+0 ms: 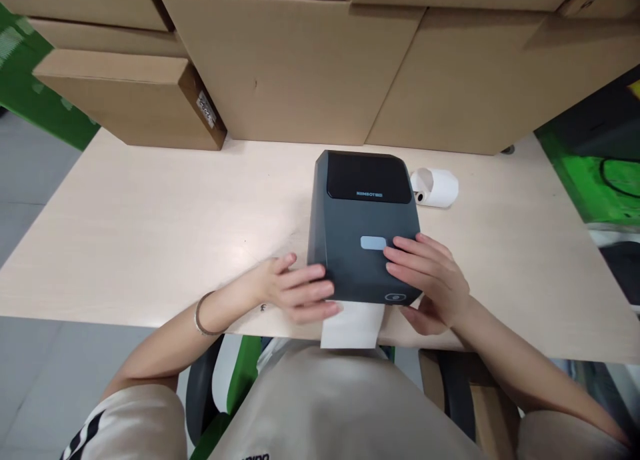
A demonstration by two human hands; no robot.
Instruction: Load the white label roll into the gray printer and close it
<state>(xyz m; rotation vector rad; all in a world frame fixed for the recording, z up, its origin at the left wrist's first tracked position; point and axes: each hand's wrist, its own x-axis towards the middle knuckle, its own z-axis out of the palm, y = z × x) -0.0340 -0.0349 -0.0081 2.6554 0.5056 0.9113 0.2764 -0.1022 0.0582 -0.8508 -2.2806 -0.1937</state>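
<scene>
A dark grey label printer (350,253) with a black glossy panel and a pale blue button (373,243) sits on the table. A strip of white paper (353,327) sticks out at its front and reaches past the table edge. My left hand (303,290) is at the printer's front left corner, fingers stretched out; its fingertips reach the paper's upper end. My right hand (433,280) lies on the front right part of the lid, fingers extended near the button, with the thumb low by the front edge. Behind the printer's right side lies a white paper roll (440,188).
Large cardboard boxes (295,73) stand along the back of the light wooden table (125,247). A flatter box (125,107) leans at the left. Off the right end are a green surface (600,193) and a black cable. A chair armrest (205,373) is beside me.
</scene>
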